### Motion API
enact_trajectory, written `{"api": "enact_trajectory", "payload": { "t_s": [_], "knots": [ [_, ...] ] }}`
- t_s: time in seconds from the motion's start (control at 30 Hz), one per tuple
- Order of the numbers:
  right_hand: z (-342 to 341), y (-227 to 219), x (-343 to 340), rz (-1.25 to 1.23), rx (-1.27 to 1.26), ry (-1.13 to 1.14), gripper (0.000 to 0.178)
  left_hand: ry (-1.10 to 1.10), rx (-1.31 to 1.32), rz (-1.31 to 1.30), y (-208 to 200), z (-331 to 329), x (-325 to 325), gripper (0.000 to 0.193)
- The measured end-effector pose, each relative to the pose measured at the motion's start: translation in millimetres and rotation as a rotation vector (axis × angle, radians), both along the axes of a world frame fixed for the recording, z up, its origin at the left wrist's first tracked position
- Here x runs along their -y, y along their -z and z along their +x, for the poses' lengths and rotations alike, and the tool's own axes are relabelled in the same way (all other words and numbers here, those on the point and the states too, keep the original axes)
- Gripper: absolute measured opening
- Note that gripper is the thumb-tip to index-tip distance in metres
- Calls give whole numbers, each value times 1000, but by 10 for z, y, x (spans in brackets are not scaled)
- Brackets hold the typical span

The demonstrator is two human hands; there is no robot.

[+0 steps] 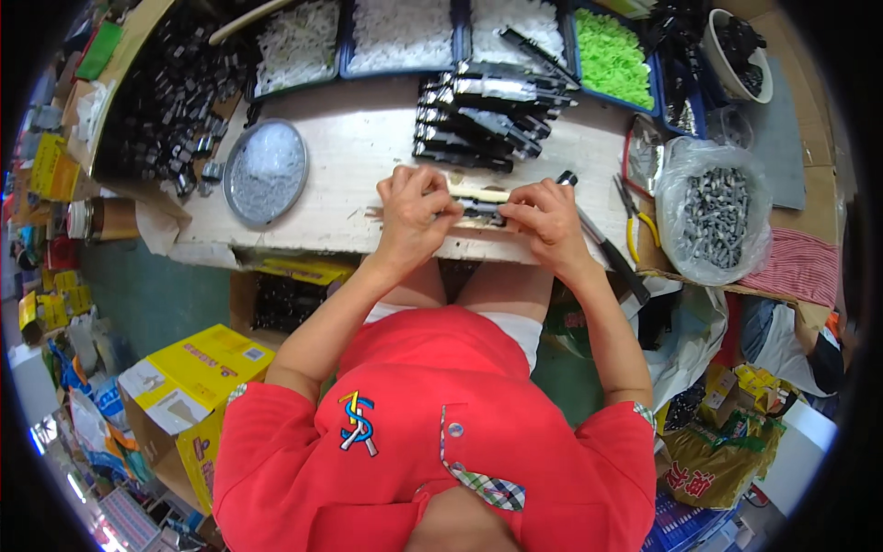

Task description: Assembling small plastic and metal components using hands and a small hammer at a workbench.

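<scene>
Down at the far left of the frame, yellow cardboard boxes [189, 386] sit on the floor beside the person's red shirt, and above them, at upper left, a dark heap of small black plastic parts [170, 87] fills the corner of the pale wooden worktable [359, 138]. Just right of that heap lies a round grey metal dish of tiny pale pieces [266, 170]. Along the top edge run blue trays of white plastic parts [400, 32], and below them, centre top, a stack of long black and silver assembled pieces [483, 115] lies in rows. At the centre of the frame the left hand [414, 216] rests at the table's near edge with its fingers curled and pressed down on the left end of a slim black and cream strip-shaped part [478, 204]. The right hand [547, 219] meets it from the other side, its fingers bent and pinching the right end of the same part, so the piece lies between both hands, touching each. Right of the right hand lie yellow-handled pliers [636, 221], then a clear plastic bag of grey metal pieces [716, 213]. A tray of bright green plastic parts [609, 55] sits at upper right, with a white bowl of black parts [740, 51] beyond it.
</scene>
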State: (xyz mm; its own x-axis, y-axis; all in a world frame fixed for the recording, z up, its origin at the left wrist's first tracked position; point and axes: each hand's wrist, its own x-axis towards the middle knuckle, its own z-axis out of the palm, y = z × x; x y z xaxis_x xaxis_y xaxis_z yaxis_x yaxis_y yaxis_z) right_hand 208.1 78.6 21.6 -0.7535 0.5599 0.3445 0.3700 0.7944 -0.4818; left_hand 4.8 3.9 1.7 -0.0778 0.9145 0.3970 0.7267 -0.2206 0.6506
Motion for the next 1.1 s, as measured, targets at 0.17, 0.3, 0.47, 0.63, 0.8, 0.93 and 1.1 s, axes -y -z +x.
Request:
{"api": "enact_trajectory", "payload": {
  "t_s": [0.17,0.3,0.47,0.63,0.8,0.93,1.1],
  "knots": [
    [251,-286,-449,100,-217,354,16,9,30,21,13,-8,20,8],
    [403,-355,-1147,101,-187,498,8,38,18,-9,-43,-18,-8,8],
    [836,-151,-2167,301,-105,862,14,33,35,-5,-61,-20,-15,8],
    [865,-341,-2614,435,25,960,14,31,47,-16,-54,-14,-14,9],
    [668,-396,-2837,767,564,851,18,41,47,-20,-79,-2,-2,9],
    [744,-605,-2773,807,615,687,19,41,24,-26,-78,-6,24,7],
    [666,-637,-2366,298,-84,577,30,23,9,-12,-49,-28,45,8]
  ]
}}
